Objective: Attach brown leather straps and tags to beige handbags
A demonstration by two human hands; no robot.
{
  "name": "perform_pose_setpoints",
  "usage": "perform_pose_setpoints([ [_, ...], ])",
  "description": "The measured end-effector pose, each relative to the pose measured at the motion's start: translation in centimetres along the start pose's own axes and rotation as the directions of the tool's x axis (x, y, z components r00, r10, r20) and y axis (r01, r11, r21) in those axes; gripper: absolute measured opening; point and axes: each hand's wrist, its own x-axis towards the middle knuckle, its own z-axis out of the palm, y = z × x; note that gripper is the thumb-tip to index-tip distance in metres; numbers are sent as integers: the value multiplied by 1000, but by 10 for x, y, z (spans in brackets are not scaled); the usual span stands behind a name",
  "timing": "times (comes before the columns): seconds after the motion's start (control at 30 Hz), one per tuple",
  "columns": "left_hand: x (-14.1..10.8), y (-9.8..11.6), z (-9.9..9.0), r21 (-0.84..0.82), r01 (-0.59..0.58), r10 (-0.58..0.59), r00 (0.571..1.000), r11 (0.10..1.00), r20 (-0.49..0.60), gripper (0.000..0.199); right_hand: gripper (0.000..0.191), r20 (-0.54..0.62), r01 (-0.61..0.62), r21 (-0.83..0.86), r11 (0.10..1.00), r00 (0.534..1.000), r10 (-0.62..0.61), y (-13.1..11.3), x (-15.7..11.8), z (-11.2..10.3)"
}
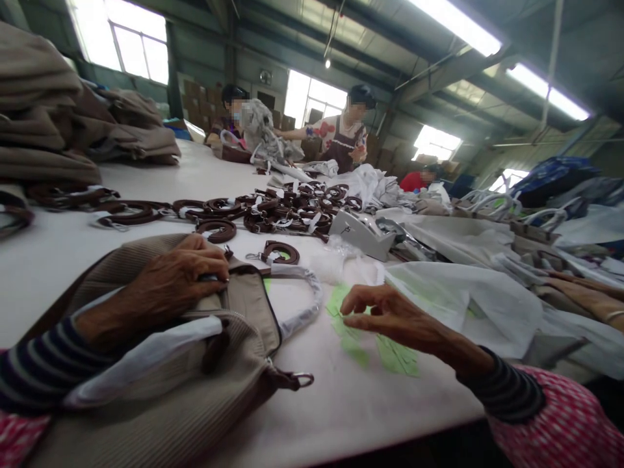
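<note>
A taupe ribbed bag (209,383) with an unzipped top and plastic-wrapped handles (305,305) lies at the lower left. My left hand (170,276) rests on its top edge, fingers curled at the opening round a small dark piece, perhaps the zipper pull. To the right, my right hand (385,315) hovers over green paper slips (397,356), thumb and forefinger apart, with nothing seen between them. A metal clasp (303,379) sticks out from the bag's side.
Coiled brown straps (292,208) lie across the white table (341,416). Behind the slips stands a grey tape dispenser (363,234). Taupe bags (39,110) are piled at left, wrapped bags at right. Several people are around; another person's arms (589,296) reach in at right.
</note>
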Motion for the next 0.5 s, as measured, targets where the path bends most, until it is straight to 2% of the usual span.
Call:
perform_pose_setpoints([
  [0.13,-1,4,-3,47,-4,2,999,999,45,30,21,-75,17,-95,995,997,-24,-4,35,6],
  [0.23,-1,7,-4,42,-10,8,999,999,35,29,26,-111,-2,-303,953,993,-33,-12,64,19],
  [0.33,0,8,-3,44,-23,22,999,999,30,26,23,-113,-78,-462,883,993,28,-16,88,28],
  [0.4,1,9,-3,37,-16,14,999,999,37,24,15,-102,-94,-446,890,993,54,-14,95,29],
  [0.5,2,12,-4,8,9,-9,999,1000,46,22,15,-94,-42,-299,953,995,14,-8,98,25],
])
